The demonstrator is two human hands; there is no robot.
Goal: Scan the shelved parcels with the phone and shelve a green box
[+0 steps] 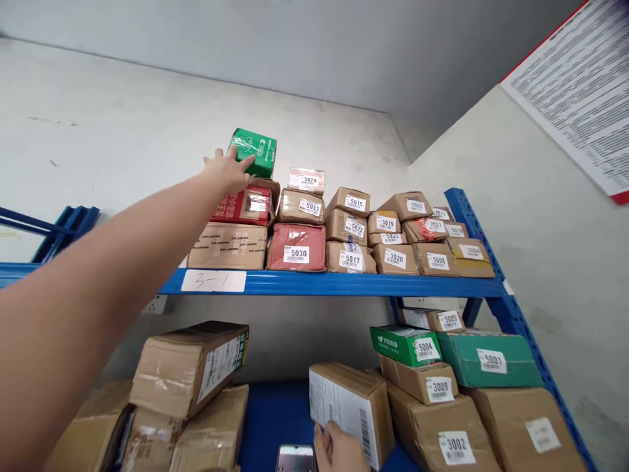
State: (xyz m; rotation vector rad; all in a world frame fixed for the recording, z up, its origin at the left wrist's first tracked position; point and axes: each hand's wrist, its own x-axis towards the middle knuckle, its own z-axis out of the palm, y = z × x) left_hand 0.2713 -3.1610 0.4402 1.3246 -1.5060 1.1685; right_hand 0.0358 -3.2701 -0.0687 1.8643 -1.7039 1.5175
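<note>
My left hand [228, 169] is raised above the top shelf with its fingers spread. Its fingertips lie against the left side and front of a green box [258, 151], which sits on top of a stack. Just under it is a red-printed box [246, 204], partly covered by my hand and arm. Low in the view, my right hand [341, 451] has its fingers curled together beside a phone [296, 459], in front of a carton with a white label [351, 410]. Whether those fingers grip the phone or something small cannot be made out.
Parcels with number labels, such as a red one [297, 249] marked 5030, line the blue shelf beam [314, 283]. Below are brown cartons [171, 367] on the left and a teal box [491, 360] on the right. A blue upright [464, 216] stands at right, near a wall poster [574, 92].
</note>
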